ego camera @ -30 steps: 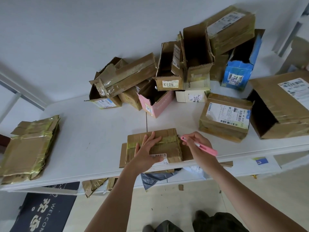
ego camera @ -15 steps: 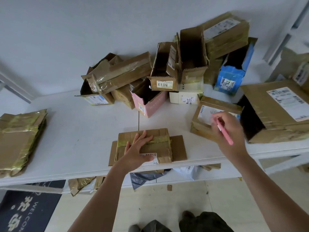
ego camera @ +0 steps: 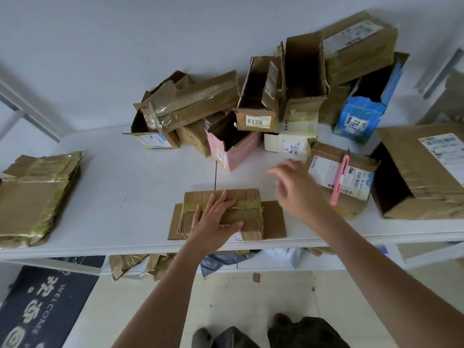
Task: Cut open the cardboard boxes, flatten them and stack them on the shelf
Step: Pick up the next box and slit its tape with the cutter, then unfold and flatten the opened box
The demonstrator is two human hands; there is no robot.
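On flat taped cardboard (ego camera: 221, 214), left hand (ego camera: 213, 222) presses.

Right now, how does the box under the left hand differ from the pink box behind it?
The flattened box is brown, collapsed flat and taped, with the left hand resting on it. The pink box is pink, standing open, and untouched. Both carry a white label and sit on the white table.

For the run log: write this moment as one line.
left hand: presses flattened box | right hand: open, empty | pink cutter: lies on labelled box
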